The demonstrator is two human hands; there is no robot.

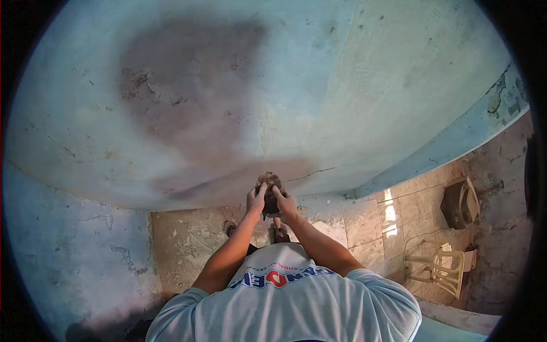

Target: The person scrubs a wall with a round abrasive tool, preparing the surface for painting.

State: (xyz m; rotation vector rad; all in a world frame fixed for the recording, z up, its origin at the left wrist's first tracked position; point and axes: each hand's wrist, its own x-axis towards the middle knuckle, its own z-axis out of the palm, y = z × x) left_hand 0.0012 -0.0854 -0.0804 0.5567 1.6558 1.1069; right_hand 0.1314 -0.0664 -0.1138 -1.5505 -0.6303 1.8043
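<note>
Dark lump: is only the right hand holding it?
No, the left hand and right hand grip the dark lump from both sides.

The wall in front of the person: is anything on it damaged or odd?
Yes. A thin dark crack runs right of the dark object in the hands, breaking the wall surface. Chipped spots show upper left; the large dark patch may be shadow.

dark slab (270,187): oblong, exact kind unclear
far end (269,178): rounded, mottled brown, rough-looking
near end (271,204): near-black
pose: long axis near-to-far
place: held between left grip (256,198) and right grip (285,202)
</note>
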